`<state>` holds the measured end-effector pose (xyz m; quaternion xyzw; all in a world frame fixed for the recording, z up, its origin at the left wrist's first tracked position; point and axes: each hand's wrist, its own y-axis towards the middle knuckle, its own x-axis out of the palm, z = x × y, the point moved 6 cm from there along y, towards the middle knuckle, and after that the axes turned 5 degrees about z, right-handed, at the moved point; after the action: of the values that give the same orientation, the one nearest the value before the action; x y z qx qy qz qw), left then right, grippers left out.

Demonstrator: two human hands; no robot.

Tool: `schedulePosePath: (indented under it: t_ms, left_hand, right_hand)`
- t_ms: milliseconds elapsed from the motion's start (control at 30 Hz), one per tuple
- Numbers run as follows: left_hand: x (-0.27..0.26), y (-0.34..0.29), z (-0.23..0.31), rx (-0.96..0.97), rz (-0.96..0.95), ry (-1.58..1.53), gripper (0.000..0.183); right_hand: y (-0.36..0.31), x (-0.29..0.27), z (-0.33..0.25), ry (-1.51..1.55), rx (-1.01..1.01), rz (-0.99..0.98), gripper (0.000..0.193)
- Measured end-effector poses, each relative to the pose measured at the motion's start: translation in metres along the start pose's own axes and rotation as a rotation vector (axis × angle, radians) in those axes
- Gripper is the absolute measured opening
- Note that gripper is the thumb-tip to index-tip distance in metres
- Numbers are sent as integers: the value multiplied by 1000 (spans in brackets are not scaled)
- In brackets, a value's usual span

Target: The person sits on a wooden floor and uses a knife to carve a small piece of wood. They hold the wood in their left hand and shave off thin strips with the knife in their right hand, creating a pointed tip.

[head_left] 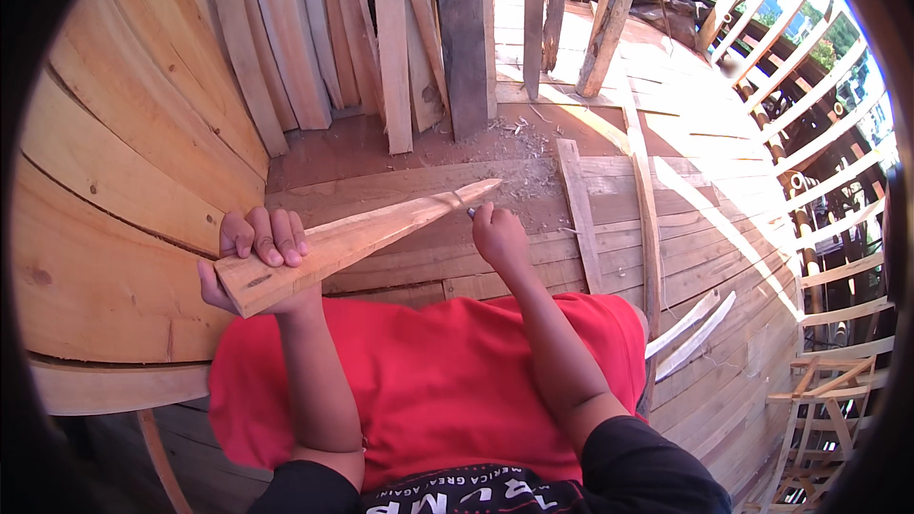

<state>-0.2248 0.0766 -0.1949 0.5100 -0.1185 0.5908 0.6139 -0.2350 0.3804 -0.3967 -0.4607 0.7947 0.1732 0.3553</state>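
Observation:
A long piece of timber (pixel 371 233), thick at one end and tapering to a sharp point, slants from lower left to upper right above my lap. My left hand (pixel 265 246) grips its thick end, fingers over the top face and thumb at the near corner. A dark oval mark shows on that end. My right hand (pixel 499 236) is closed beside the pointed end. A small dark tip pokes out of its fingers toward the wood; the rest is hidden, so its kind is unclear. A brownish band crosses the timber near the point.
Curved plank walls (pixel 124 181) rise close on my left. Upright boards (pixel 305 48) and a dark post (pixel 460 48) stand ahead. Shavings (pixel 524 152) litter the plank floor (pixel 609 219). Loose battens (pixel 640 190) and pale strips (pixel 695 333) lie to the right, before a slatted side (pixel 838 219).

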Motion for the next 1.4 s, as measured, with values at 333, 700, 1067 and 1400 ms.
schedulePosePath:
  t_ms: [333, 700, 1067, 1400]
  left_hand:
    - [10, -5, -5, -27, -61, -14, 50]
    - [3, -2, -1, -4, -20, 3, 50]
    - [8, -3, -7, -29, -45, -22, 51]
    - [-2, 0, -3, 28, 39, 14, 50]
  right_hand:
    - [26, -8, 63, -109, 200, 104, 61]
    - [-5, 10, 6, -12, 116, -60, 60]
    - [35, 10, 76, -53, 85, 13, 60]
    - [39, 34, 96, -197, -47, -37, 56]
